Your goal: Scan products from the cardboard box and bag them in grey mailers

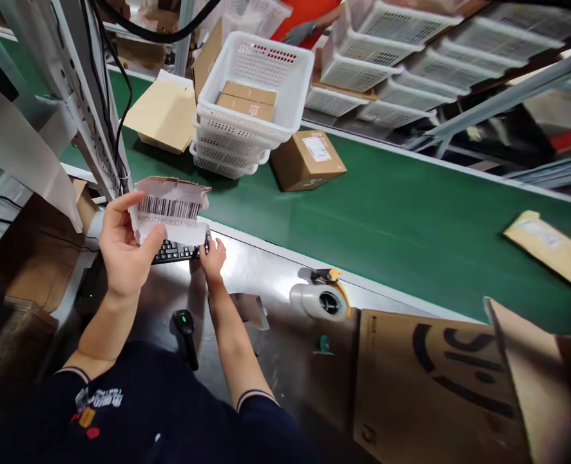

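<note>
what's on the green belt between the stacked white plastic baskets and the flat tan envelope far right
In the head view, a brown cardboard box with a white label beside the baskets; past it, only green belt shows before the envelope.

From where I stand, most of the black keyboard (173,252) is lost behind the torn barcode slip (170,211) in the left hand (128,252), and the right hand (212,259) covers more keys. The upper edge cuts off a co-worker (299,13) in orange. I can't read the small print labelling the carton (294,169). Baskets (501,40) at upper right smear, as does the shirt logo (96,415). The large box (430,386) runs off below; the padded envelope (552,246) is clipped at right.
</note>
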Demonstrator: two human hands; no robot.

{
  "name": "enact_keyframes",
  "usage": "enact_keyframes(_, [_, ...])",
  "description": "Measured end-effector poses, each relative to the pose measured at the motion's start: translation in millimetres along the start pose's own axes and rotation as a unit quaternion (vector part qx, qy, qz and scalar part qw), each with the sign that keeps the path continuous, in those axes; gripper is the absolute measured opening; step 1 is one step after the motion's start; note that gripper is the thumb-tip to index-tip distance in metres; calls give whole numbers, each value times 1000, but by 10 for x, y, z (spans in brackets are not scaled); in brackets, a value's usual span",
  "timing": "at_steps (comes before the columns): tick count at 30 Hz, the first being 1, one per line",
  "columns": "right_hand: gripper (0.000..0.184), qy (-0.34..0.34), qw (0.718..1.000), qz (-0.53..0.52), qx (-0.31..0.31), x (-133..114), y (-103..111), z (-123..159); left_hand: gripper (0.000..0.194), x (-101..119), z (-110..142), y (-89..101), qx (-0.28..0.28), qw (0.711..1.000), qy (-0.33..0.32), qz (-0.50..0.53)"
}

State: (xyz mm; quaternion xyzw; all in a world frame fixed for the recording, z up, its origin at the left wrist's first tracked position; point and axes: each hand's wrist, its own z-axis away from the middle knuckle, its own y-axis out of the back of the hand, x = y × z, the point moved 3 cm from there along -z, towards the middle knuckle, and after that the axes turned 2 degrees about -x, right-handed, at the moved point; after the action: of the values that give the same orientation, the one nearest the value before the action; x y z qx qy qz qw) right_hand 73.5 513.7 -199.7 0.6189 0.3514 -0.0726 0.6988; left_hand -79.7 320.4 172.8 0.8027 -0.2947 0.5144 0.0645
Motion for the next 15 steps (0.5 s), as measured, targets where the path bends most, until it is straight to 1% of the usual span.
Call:
enact_keyframes(3, [47, -11, 1000, 1, 0, 73, 10, 153, 46, -36, -6, 11, -5, 1000, 2, -10])
enact_keyframes(7, [48, 9, 1000, 4, 14, 125, 21, 296, 48, -80, 2, 12, -12, 1000, 14, -2])
enact_keyframes(11, [42, 14, 999, 18, 23, 110, -8, 276, 47, -63, 3, 15, -11, 1000, 11, 5])
enact_keyframes(15, [40, 36, 999, 22, 25, -41, -84, 210, 46, -44, -12, 41, 7, 1000, 15, -6])
